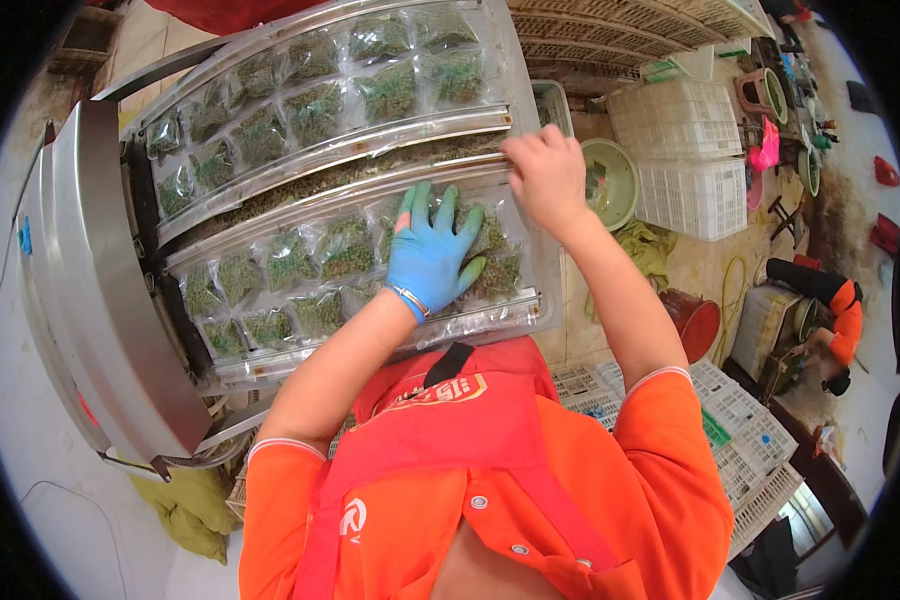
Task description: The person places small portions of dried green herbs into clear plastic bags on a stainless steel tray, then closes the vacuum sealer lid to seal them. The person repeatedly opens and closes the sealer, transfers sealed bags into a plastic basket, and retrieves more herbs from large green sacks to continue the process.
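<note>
Left hand (432,255), in a blue glove, is pressed flat with the fingers spread over the clear bags of green herb (345,250) in the near row, gripping nothing, just palm down on the plastic. Right hand (547,175), bare, has its fingers curled down at the far edge of that same row, right by the metal sealing bar (370,180); whether they pinch the film or only press on it, I cannot tell.

Only the head view here, looking down. The near row of bags lies in the lower bay of the vacuum sealing machine (90,300), packed side by side in two lines, some bags under the gloved hand and some to its left. Beyond the bar sits a second row of the same green-filled bags (310,105) in the upper bay, well apart from both hands. The machine's steel lid curves away on the left.

Below, the person's orange shirt and red apron (450,420) fill the lower frame. To the right of the machine there is a pale green bowl (615,180), then stacked white plastic crates (680,150), with more crates (740,440) lower right. A red bucket (698,325) stands on the floor, and another person in orange (838,320) is crouched at the far right edge.
</note>
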Motion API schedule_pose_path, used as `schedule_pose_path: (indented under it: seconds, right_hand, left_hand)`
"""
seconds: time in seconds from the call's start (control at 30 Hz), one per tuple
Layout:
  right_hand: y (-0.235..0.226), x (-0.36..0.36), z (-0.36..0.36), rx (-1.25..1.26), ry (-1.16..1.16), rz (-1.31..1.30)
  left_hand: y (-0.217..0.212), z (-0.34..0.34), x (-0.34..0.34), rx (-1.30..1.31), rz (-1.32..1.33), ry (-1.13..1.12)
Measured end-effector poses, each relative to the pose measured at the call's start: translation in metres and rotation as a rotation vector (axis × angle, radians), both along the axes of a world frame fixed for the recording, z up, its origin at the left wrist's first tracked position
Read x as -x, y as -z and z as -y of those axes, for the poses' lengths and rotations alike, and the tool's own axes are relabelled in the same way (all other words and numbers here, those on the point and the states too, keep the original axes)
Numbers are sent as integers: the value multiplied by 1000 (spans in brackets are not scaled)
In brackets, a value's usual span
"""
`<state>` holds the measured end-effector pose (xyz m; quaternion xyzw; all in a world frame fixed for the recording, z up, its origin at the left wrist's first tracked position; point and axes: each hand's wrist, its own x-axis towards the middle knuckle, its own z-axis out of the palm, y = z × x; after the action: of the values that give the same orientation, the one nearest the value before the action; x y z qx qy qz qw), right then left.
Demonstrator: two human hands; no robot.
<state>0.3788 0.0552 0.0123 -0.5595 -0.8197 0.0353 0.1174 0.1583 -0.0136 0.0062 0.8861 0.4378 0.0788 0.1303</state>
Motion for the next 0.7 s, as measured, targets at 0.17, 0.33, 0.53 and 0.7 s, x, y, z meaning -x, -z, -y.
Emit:
schedule_pose_path:
  seconds: [0.17, 0.33, 0.53, 0.7]
  right_hand:
    - [-14, 13, -6, 240, 81, -44]
    - [16, 23, -9, 137, 115, -168]
    - [-9, 33, 36, 75, -115, -395]
    - [-2, 55, 70, 239, -212, -104]
  left_hand:
    - [-4, 1, -3, 76, 12, -103]
    - [-8, -12, -10, -26, 47, -148]
    - [-17, -8, 1, 127, 64, -127]
    - [-58, 27, 67, 80, 115, -228]
